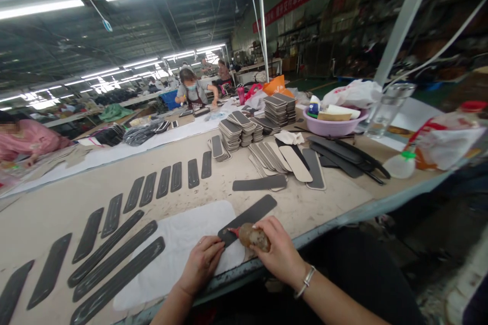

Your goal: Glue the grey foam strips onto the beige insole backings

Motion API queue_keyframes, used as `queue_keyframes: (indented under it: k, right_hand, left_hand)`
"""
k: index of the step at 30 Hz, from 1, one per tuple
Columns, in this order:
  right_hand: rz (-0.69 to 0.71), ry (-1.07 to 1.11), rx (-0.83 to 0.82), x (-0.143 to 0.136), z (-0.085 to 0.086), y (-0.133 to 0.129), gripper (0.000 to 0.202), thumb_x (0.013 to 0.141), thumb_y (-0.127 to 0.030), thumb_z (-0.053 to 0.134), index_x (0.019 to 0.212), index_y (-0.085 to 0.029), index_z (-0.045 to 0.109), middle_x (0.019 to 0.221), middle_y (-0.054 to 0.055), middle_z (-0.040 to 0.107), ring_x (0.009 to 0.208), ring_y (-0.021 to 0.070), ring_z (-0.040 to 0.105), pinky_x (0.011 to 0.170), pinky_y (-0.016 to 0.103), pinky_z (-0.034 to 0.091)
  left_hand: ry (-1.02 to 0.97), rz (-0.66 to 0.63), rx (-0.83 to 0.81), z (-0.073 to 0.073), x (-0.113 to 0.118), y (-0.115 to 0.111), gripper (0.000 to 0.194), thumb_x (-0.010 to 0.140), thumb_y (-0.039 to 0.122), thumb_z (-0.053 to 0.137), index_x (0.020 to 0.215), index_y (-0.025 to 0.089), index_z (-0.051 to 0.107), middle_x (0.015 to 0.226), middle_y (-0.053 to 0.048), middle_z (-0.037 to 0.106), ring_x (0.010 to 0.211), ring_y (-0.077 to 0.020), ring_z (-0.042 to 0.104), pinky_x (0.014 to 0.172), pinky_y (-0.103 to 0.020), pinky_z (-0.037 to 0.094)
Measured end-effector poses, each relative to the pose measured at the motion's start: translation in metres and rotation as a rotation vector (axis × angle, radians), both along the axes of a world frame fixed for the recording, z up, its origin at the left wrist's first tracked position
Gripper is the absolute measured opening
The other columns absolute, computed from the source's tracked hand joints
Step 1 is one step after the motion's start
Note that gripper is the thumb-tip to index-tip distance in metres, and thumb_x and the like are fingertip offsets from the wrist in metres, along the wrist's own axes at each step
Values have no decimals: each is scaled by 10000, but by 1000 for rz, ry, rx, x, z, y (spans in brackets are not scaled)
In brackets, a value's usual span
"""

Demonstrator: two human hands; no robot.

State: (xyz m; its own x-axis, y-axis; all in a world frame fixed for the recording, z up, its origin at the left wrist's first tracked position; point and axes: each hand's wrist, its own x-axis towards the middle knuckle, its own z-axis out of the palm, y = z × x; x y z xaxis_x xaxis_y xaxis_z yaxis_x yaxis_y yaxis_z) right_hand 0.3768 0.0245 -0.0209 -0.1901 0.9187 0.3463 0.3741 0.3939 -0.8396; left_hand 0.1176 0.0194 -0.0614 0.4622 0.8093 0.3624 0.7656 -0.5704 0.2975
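A dark grey round-ended strip (254, 213) lies slantwise over a white sheet (183, 228) near the table's front edge. My left hand (204, 259) has its fingers together, pinching the near end of that strip. My right hand (276, 246) wraps round a brownish squeeze bottle (253, 237), tilted so that its red nozzle touches or hovers just over the strip near my left fingers. Left of the sheet lie several strips with a wet shine, among them a long one (118, 282) and shorter ones (49, 269) in a row.
Stacks of pale-edged pieces (231, 132) stand mid-table, with loose strips (259, 183) before them. To the right are a purple basin (335, 126), black curved strips (343, 157), a glass (391, 111) and a green-capped bottle (400, 165). Co-workers (195, 92) sit beyond.
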Motion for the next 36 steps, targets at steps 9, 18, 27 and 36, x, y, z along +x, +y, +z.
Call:
queue_keyframes:
  k: [9,18,27,36]
  right_hand:
    - [-257,-78,41,49,-5,18,354,689,-121,639,1010,-237,546,981,48,522,934,215,530,838,366,464]
    - [-459,-172,76,75,-10,35,338,695,-205,655,1013,-222,543,982,66,515,932,236,522,844,402,466]
    - [-160,29,13,38,3,6,370,658,-105,666,974,-240,531,953,31,516,904,203,533,805,340,474]
    - [-136,-34,-16,31,3,2,349,665,-96,663,958,-246,547,943,27,517,896,198,535,803,335,472]
  left_hand:
    - [5,-31,54,-3,-3,1,196,857,188,512,987,206,659,954,-65,662,886,-162,608,810,-300,536]
    - [19,-24,83,-4,-4,2,176,849,198,522,958,207,660,936,-63,670,877,-172,616,807,-308,540]
    - [19,-15,78,0,-1,1,184,852,197,505,944,213,664,920,-58,678,853,-159,625,795,-300,545]
    - [29,-16,55,-2,-2,1,178,857,198,508,955,205,656,931,-69,663,864,-168,612,804,-320,536]
